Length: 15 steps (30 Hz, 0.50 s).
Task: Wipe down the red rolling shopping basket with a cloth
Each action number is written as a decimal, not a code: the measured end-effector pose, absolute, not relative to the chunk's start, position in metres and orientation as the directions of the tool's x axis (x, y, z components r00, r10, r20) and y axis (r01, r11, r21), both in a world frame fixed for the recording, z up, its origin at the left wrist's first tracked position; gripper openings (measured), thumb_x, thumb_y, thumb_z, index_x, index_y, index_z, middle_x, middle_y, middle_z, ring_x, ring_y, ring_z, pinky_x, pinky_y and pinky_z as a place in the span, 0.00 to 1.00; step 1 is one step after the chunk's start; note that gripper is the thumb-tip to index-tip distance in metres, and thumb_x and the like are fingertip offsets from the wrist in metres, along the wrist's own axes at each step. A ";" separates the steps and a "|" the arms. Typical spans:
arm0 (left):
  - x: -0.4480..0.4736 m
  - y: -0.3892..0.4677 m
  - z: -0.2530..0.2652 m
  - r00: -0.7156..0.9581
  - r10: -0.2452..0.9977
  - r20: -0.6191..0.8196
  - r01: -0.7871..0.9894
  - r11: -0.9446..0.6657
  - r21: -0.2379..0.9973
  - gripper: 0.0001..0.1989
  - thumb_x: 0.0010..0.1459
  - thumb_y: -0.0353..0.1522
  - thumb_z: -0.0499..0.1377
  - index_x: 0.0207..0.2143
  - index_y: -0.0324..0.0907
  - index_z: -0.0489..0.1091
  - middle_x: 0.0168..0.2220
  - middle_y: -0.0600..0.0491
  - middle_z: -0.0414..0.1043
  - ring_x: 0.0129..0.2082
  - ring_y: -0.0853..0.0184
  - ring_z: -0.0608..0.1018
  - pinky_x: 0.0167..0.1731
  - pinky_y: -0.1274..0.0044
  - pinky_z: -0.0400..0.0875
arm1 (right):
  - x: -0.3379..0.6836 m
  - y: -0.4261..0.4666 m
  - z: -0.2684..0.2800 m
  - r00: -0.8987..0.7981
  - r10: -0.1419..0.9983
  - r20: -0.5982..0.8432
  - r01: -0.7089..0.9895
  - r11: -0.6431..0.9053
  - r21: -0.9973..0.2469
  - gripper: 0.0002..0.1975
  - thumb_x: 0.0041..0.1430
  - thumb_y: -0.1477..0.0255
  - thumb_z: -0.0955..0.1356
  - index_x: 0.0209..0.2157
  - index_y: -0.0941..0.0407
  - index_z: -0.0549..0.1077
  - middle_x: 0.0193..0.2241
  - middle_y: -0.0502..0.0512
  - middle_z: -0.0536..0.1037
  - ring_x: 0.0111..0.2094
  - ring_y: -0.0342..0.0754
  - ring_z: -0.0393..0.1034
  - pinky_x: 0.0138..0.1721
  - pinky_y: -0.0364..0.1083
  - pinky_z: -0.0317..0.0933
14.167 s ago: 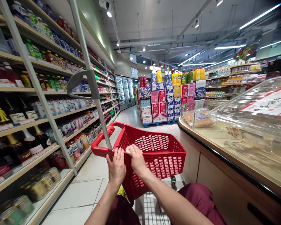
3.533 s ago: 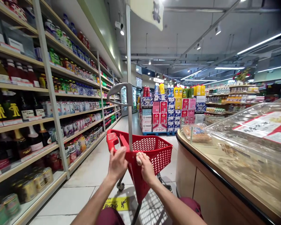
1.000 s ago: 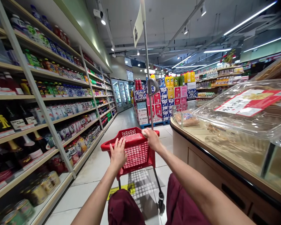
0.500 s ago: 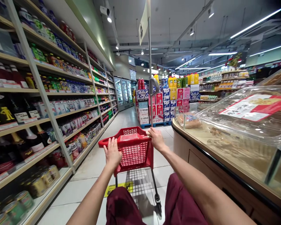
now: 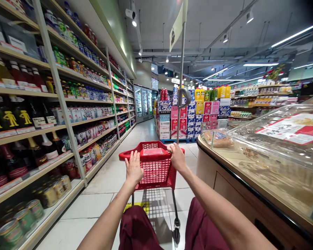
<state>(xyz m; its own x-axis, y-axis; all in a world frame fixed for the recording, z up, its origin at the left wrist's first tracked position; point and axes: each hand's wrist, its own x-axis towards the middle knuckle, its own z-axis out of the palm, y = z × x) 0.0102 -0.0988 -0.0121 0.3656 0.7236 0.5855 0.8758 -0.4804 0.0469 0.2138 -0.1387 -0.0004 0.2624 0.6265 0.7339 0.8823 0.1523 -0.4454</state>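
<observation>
A small red shopping cart [image 5: 156,173] with a lattice plastic basket stands in front of me, a tall metal pole with a flag [image 5: 176,31] rising at its right side. My left hand [image 5: 134,168] lies on the left part of the cart handle [image 5: 156,156], palm down, its fingers stretched out flat over the bar. My right hand [image 5: 177,158] is closed around the handle's right end, near the foot of the pole. A red panel sits behind the middle of the handle. The basket's inside is mostly hidden.
Shelves of bottles and cans [image 5: 65,100] line the left side. A glass-edged counter [image 5: 219,159] with clear plastic food boxes [image 5: 284,132] runs close on the right. Ahead stand stacked drink cartons [image 5: 190,118] and glass-door fridges [image 5: 143,100]. A yellow floor sticker [image 5: 143,207] lies under the cart.
The shelves, cartons and cart have shifted to the right in view as my head turned slightly left. Both hands keep their places on the handle.
</observation>
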 end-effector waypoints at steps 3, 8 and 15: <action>0.014 -0.102 -0.011 0.377 0.723 0.579 0.880 -0.475 0.021 0.35 0.43 0.24 0.48 0.57 0.33 0.49 0.61 0.44 0.47 0.61 0.58 0.47 0.57 0.56 0.44 | 0.183 -0.132 -0.004 0.136 0.636 0.759 0.891 0.256 -0.374 0.25 0.51 0.87 0.54 0.49 0.60 0.66 0.52 0.61 0.63 0.54 0.49 0.56 0.54 0.51 0.52; 0.010 -0.101 -0.010 0.391 0.711 0.585 0.881 -0.473 -0.013 0.34 0.44 0.23 0.47 0.57 0.34 0.50 0.61 0.45 0.47 0.61 0.60 0.48 0.57 0.58 0.45 | 0.190 -0.130 0.000 0.049 0.641 0.766 0.887 0.325 -0.329 0.21 0.53 0.85 0.57 0.46 0.59 0.68 0.51 0.61 0.65 0.53 0.50 0.57 0.53 0.50 0.53; 0.011 -0.099 -0.013 0.387 0.701 0.599 0.879 -0.476 -0.012 0.34 0.43 0.23 0.48 0.57 0.32 0.49 0.61 0.44 0.47 0.61 0.59 0.47 0.57 0.57 0.44 | 0.196 -0.135 0.002 0.139 0.651 0.746 0.892 0.246 -0.380 0.21 0.52 0.86 0.55 0.43 0.59 0.70 0.49 0.60 0.66 0.52 0.50 0.57 0.53 0.49 0.51</action>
<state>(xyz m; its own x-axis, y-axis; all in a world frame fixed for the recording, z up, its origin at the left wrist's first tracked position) 0.0109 -0.0990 -0.0133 0.3874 0.7007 0.5992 0.8792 -0.4763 -0.0115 0.1960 -0.1347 0.0018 0.1387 0.6515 0.7459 0.8916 0.2458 -0.3804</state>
